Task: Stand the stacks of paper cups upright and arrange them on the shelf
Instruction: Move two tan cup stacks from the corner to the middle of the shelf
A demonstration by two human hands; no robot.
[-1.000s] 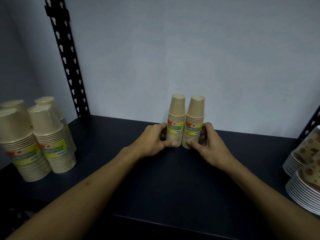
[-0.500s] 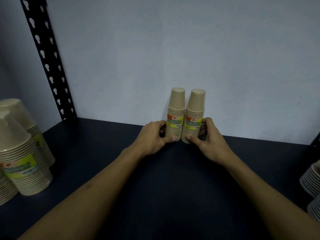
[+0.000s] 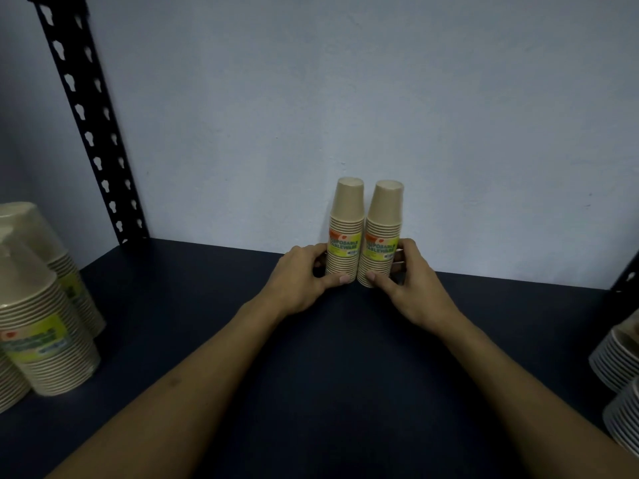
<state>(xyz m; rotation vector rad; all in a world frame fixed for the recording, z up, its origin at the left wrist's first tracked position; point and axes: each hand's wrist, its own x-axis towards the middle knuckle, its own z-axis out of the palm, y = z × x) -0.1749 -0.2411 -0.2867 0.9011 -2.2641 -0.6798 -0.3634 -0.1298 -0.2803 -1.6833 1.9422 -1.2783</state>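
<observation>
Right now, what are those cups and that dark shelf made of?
The cups look like paper: dull tan sides, thin stacked rims, and a printed label reading "disposable tableware". The shelf looks like a dark, matte painted board, perhaps metal or wood; the picture cannot settle which. Its post looks like black punched metal.

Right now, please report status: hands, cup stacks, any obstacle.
Left hand grips left tan paper cup stack; right hand grips right tan paper cup stack. Both stacks upright, side by side near the wall on the dark shelf. Nothing in the way.
</observation>
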